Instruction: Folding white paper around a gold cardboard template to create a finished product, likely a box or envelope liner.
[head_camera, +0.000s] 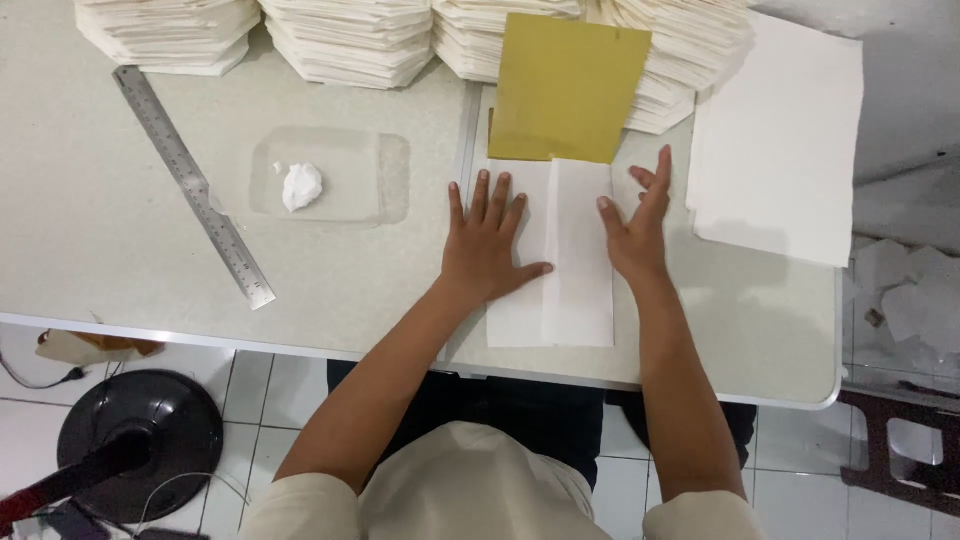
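On table (120, 250), centre: left hand (487, 248) pressing flat, fingers spread, on folded white paper (578, 270); right hand (637, 225) resting open-palmed at paper's right edge, grasping nothing.

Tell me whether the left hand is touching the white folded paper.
Touching. The head view shows the left hand pressed flat on the white folded paper, fingers spread across its left half.

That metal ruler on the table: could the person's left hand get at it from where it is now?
Probably yes. The left hand lies flat on the white paper, holding nothing, and the ruler lies out in the open to its left. Only the shallow clear tray sits between them, low enough to pass over.
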